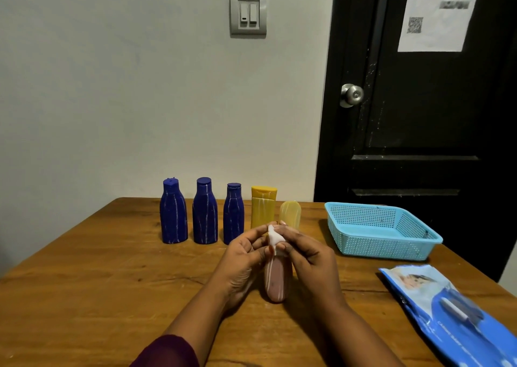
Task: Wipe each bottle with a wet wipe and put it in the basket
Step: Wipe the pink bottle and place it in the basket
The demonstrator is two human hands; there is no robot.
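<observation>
At the near edge, a dark maroon sleeve (167,352) covers the left forearm. To the near right of the pink bottle (275,280) a blue pack of wipes (447,310) lies flat on the wooden table (112,268). The pink bottle stands at the middle of the table between the two hands. The left hand (243,257) and right hand (310,257) meet over its top, fingers curled, and the fingertips of both pinch a small white wet wipe (273,239). Whether either hand also touches the bottle cannot be told. Right of the pink bottle and a little farther sits a light blue basket (377,229). Beyond the pink bottle stand a small yellow bottle (291,214) and a taller yellow bottle (263,207). Farther left are three blue bottles (205,213), all upright in a row. Behind them are a grey wall with a light switch (248,14) and a black door (419,115).
</observation>
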